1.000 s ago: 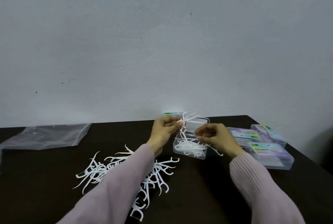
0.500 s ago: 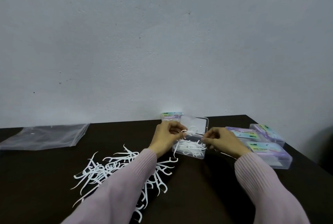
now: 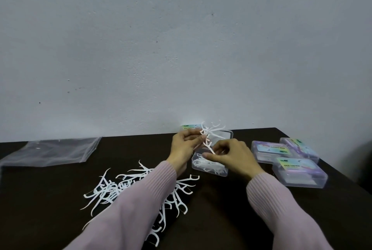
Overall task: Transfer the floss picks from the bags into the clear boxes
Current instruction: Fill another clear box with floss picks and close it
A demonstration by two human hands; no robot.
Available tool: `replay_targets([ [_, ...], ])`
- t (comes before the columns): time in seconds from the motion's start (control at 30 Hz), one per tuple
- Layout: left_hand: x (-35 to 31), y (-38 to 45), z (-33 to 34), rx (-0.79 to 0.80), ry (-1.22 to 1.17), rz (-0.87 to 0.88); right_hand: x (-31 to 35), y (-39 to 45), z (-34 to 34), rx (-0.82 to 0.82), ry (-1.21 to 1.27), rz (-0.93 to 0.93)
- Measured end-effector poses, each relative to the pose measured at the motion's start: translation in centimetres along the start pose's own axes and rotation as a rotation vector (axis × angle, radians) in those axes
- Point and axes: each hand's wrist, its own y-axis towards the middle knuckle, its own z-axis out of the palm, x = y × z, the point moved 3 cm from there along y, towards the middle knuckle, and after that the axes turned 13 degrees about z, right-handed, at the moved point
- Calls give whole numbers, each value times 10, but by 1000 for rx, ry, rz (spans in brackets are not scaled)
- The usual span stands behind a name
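My left hand (image 3: 184,145) holds a small bunch of white floss picks (image 3: 211,131) above an open clear box (image 3: 209,170) that has several picks lying in it. My right hand (image 3: 231,154) hovers over the same box and pinches the lower end of one pick from that bunch. The box's lid (image 3: 224,136) stands up behind the hands. A loose pile of floss picks (image 3: 124,187) is spread on the dark table (image 3: 50,199), partly hidden under my left sleeve. An empty clear plastic bag (image 3: 50,150) lies flat at the far left.
Three closed clear boxes with labels (image 3: 298,171) sit grouped at the right near the table's edge. Another labelled box (image 3: 188,128) peeks out behind my left hand, against the grey wall. The table's right edge slants away at far right.
The left hand has lifted the bunch of picks up from the box mouth. The right hand has moved left and up to meet it.
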Motion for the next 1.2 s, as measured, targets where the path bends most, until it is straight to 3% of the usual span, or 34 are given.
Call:
replay_targets([
  [0.07, 0, -1, 2, 8, -16, -9, 2, -1, -1, -97, -25, -26],
  [0.2, 0, 0, -4, 23, 69, 6, -7, 1, -8, -141, -4, -17],
  [0.4, 4, 1, -11, 176, 294, 70, -18, 6, -5, -47, 62, -11],
  [0.6, 9, 1, -5, 263, 426, 122, -22, 6, -11, -123, 124, -3],
  [0.83, 7, 0, -4, 280, 487, 182, -17, 6, 0, -152, -100, -31],
  [1.03, 3, 0, -6, 329, 726, 294, -16, 5, -1, -225, -186, -40],
  [1.2, 4, 5, -14, 410, 692, 230, -8, 0, -9, -359, -205, -71],
])
